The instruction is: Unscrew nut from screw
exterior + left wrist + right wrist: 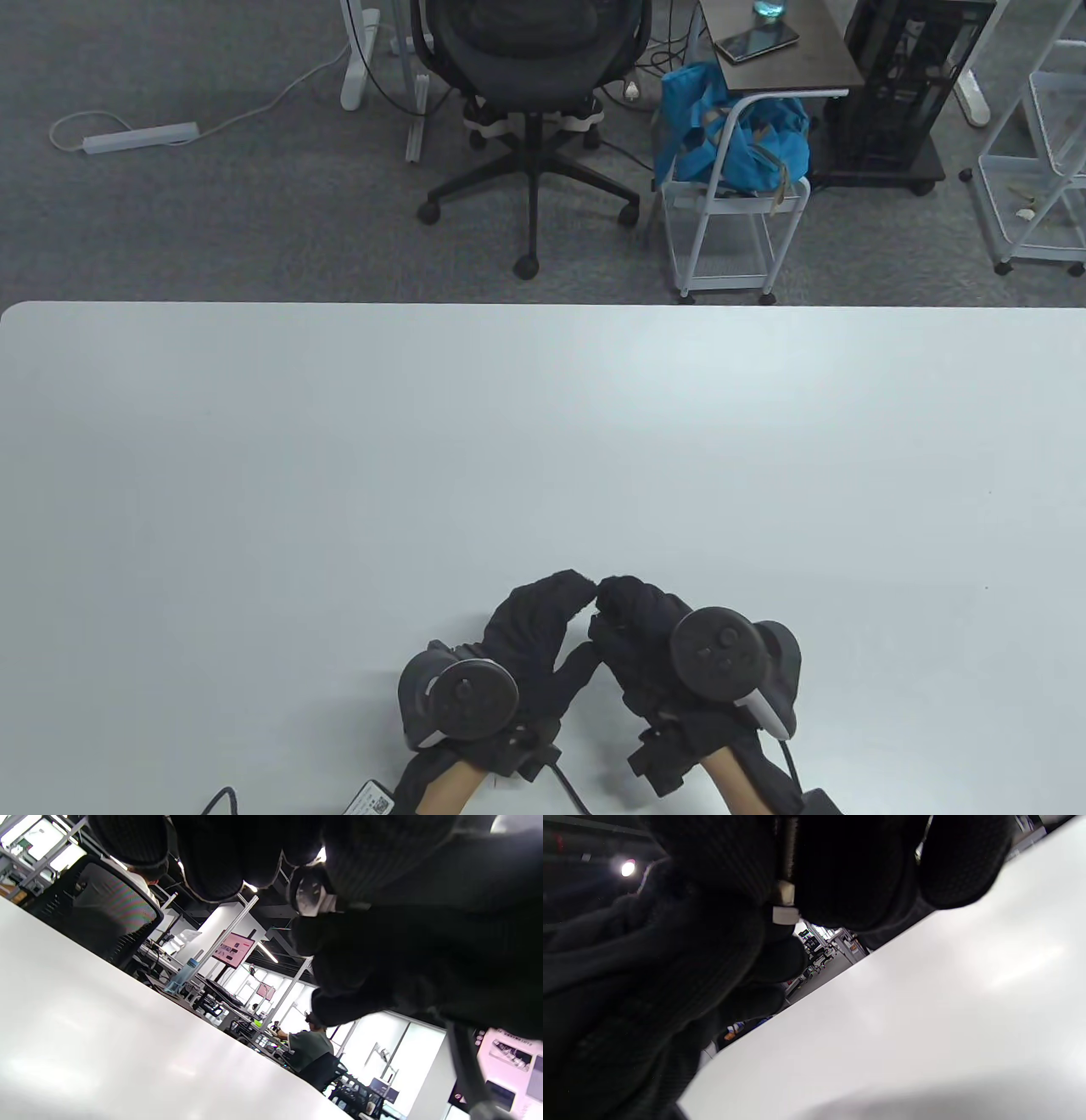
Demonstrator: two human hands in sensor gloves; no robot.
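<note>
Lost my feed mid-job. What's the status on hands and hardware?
Left hand and right hand meet fingertip to fingertip above the table. Screw with nut pinched between them. Which hand has which part unclear. No obstruction.

Your left hand (530,645) and right hand (645,649) hang close together, fingertips touching. Both sets of fingers curl inward, pinching something small between them
</note>
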